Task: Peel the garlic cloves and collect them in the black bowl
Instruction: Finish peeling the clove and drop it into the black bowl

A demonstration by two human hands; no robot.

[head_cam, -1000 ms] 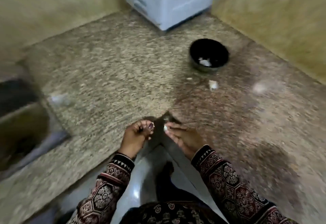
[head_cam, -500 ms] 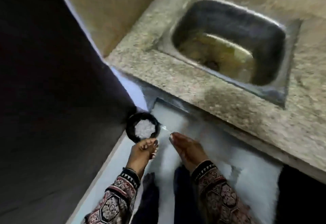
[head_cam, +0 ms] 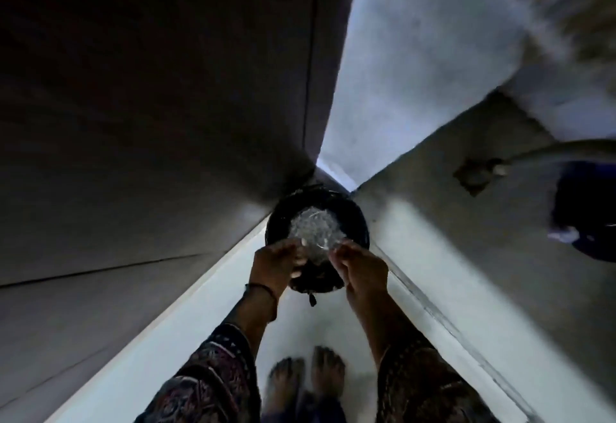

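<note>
Left hand (head_cam: 276,264): extended forward and down, fingers curled inward toward the other hand. A small pale speck sits at its fingertips. The frame is too blurred to tell whether the hand grips anything. A dark thread band (head_cam: 264,290) circles the wrist.

Right hand (head_cam: 361,267): extended level with the left and just beside it, fingertips bunched together and pinching one end of a thin pale skin (head_cam: 318,245). The skin arcs across the gap toward the left fingertips. No whole clove can be made out in either hand.

Both hands hover directly over the near rim of a black round container (head_cam: 353,219). It stands on the floor at the far corner, where the pale floor (head_cam: 206,332) narrows to a point. Inside it lies a heap of pale flakes (head_cam: 311,224), loose and papery in look. Whether this container is the bowl named in the task cannot be confirmed.

Patterned sleeves (head_cam: 213,376) cover both forearms. Two bare feet (head_cam: 328,369) stand on the floor at its near edge, side by side.

Along the floor's left edge rises a dark panel (head_cam: 150,122). Along its right edge runs a grey wall (head_cam: 466,256) bearing a dark patch (head_cam: 475,172), with a blue object (head_cam: 590,212), blurred, at the far right.
</note>
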